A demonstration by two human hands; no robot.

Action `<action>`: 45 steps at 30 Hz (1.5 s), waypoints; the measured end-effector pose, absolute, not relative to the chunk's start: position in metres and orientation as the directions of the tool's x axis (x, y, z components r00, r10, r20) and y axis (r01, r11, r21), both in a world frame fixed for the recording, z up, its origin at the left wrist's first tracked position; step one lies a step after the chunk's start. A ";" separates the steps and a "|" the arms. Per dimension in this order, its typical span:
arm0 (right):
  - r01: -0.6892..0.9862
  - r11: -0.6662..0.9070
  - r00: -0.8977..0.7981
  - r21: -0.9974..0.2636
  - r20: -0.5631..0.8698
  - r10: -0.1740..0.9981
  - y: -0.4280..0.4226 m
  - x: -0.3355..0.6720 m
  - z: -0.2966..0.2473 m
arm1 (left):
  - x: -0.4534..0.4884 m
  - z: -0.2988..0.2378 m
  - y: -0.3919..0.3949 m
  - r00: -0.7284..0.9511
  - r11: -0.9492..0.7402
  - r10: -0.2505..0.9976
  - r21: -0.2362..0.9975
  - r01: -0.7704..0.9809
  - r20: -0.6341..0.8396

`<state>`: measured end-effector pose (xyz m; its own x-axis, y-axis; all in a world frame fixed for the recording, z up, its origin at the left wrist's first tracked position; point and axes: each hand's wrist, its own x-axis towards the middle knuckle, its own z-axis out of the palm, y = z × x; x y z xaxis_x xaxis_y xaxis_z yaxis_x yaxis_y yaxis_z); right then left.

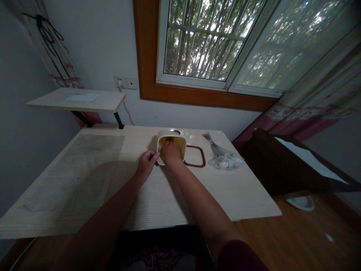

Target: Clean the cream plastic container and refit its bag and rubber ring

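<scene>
The cream container [181, 146] lies on its side near the table's [84, 180] 12 o'clock edge. The left hand [146, 164] pinches its rim at 9 o'clock. The right hand [170, 152] reaches inside, and its fingers are hidden, so I cannot tell their grip. A brown seal ring [194, 166] lies at 3 o'clock, touching the container.

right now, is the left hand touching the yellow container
Touching: the head view shows the left hand with its fingers on the left rim of the yellow container, no gap visible.
</scene>
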<state>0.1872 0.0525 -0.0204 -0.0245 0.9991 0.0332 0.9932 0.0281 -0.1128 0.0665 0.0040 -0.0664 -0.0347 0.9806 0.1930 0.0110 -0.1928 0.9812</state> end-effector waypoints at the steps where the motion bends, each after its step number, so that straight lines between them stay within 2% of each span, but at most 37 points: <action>1: 0.994 0.021 -0.017 -0.107 0.034 0.999 0.052 0.188 -0.020 | 0.067 -0.067 0.004 -0.031 -0.192 0.981 0.981 0.021 0.193; 13: 1.000 0.012 -0.013 -0.008 -0.109 0.994 0.052 0.179 -0.004 | 0.068 -0.068 0.005 -0.041 -0.193 0.980 0.981 -0.001 0.193; 20: 0.992 0.121 -0.113 0.022 -0.227 0.967 0.052 0.180 -0.003 | 0.070 -0.070 0.004 -0.036 -0.197 0.980 0.980 -0.033 0.196; 35: 0.976 0.213 -0.209 0.036 -0.100 0.973 0.046 0.184 -0.009 | 0.070 -0.068 0.003 -0.025 -0.190 0.982 0.981 -0.033 0.189; 45: 0.963 0.271 -0.270 -0.008 -0.096 0.958 0.051 0.193 -0.015 | 0.070 -0.064 -0.001 -0.010 -0.176 0.984 0.984 -0.033 0.176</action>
<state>0.1931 0.0511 -0.0154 -0.2703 0.9580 -0.0956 0.9626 0.2708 -0.0084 0.0702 -0.0006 -0.0642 -0.0104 0.9844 0.1757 -0.0331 -0.1760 0.9838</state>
